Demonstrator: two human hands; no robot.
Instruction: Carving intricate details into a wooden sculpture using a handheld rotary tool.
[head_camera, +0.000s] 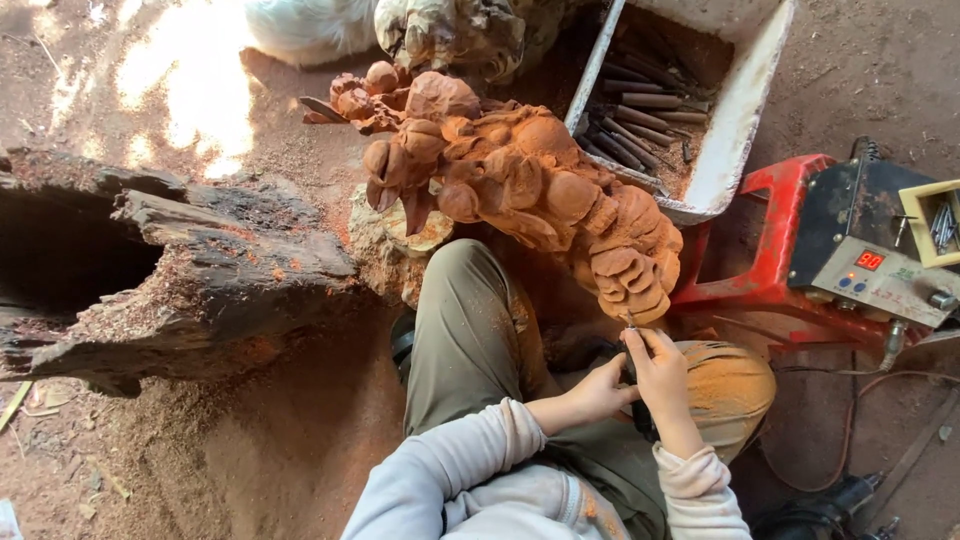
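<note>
Both hands on a small rotary carving tool at the foot of a reddish wood carving.

The right hand (660, 385) is wrapped around the rotary tool (633, 345), whose thin bit touches the lower end of the carving (530, 180); the left hand (598, 393) is closed against the tool's dark body from the side. The carving rests beside the person's knee, over sawdust-covered ground. Left lies a dark rotten log (200, 270). Farther off, a white tray of chisels (735, 110) and a red machine (780, 260) with a control box.
</note>
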